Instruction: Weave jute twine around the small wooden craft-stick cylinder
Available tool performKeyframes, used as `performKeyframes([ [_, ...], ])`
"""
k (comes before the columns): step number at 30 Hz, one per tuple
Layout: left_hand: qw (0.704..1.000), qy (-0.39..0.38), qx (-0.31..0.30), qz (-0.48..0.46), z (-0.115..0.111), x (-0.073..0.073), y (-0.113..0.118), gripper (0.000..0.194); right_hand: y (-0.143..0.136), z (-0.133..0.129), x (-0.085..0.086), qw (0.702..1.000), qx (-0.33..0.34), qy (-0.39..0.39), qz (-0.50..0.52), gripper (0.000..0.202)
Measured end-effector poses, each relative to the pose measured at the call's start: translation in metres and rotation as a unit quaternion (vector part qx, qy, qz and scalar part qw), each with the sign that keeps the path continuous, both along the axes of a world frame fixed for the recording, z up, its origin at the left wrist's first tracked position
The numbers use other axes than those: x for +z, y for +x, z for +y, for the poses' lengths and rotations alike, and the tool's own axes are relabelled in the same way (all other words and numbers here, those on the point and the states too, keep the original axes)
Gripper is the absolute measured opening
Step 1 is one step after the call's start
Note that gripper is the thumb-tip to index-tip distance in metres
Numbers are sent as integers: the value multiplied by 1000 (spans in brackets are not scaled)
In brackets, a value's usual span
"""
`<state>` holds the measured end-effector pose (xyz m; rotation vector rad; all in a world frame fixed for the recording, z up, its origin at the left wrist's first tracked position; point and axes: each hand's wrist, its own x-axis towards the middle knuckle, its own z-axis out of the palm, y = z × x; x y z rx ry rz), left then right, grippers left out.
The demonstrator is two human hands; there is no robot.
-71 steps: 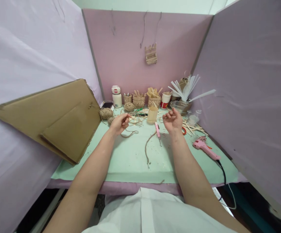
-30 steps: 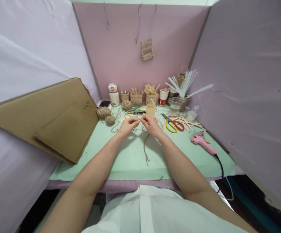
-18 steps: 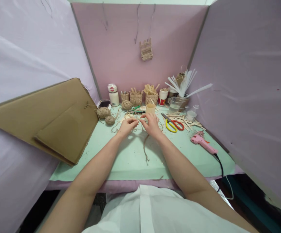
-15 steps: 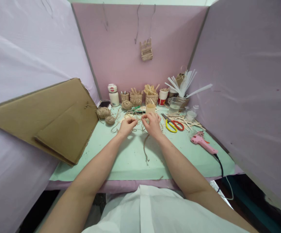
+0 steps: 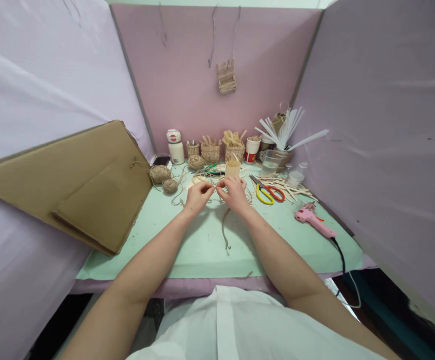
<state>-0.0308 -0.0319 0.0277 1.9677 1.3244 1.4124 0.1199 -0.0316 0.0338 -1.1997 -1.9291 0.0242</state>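
My left hand (image 5: 198,196) is closed in a pinch over the middle of the table, and its fingertips nearly touch those of my right hand (image 5: 234,193). Both seem to pinch a thin brown twine, mostly hidden by the fingers. A loose length of twine (image 5: 224,231) lies on the green cloth below my right hand. Just beyond that hand stands a small holder of flat wooden sticks (image 5: 233,168). More loops of twine spread around and behind the fingers. To the right lie scissors (image 5: 265,193) with one yellow and one red handle.
Twine balls (image 5: 160,174) sit at the left, beside a leaning cardboard sheet (image 5: 89,185). Baskets of wooden sticks (image 5: 234,151), a white bottle (image 5: 176,150) and a paper cup (image 5: 252,150) line the back. A pink glue gun (image 5: 315,222) with a cord lies at right.
My hands have drawn closer together, so the fingertips now almost meet. My right hand has dipped slightly, and more of the stick holder behind it shows.
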Motion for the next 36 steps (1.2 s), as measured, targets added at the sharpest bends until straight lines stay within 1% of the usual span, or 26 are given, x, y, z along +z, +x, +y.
performKeyframes([
  [6, 1000, -7, -13, -6, -4, 5, 2, 15, 0, 3, -3, 999, 5, -2, -39, 11],
  [8, 999, -28, -24, -19, -5, 7, 3, 16, 0, 3, -3, 999, 7, -5, -41, 11],
  [11, 994, -83, -53, -43, -4, 10, 0, 20, 0, 3, -3, 999, 7, -29, -23, 11],
  [13, 992, -95, -66, -46, -1, 11, -4, 22, 1, 3, -2, 999, 10, -51, -15, 11],
  [15, 995, -73, -66, -24, 2, 11, -8, 21, 1, 3, -2, 997, 20, -70, -20, 10],
  [17, 997, -38, -71, 18, 4, 12, -13, 17, 2, 2, -2, 996, 34, -83, -29, 9],
  [22, 984, 20, -118, 130, 4, 12, -18, 14, 2, 3, -4, 993, 57, -94, -42, 10],
  [28, 969, 51, -121, 210, 2, 14, -18, 13, 3, 5, -6, 990, 73, -101, -58, 9],
  [33, 952, 68, -137, 265, 6, 12, -20, 12, 3, 5, -6, 990, 69, -103, -63, 10],
  [36, 944, 84, -152, 280, 8, 12, -21, 13, 3, 5, -7, 990, 69, -105, -65, 9],
])
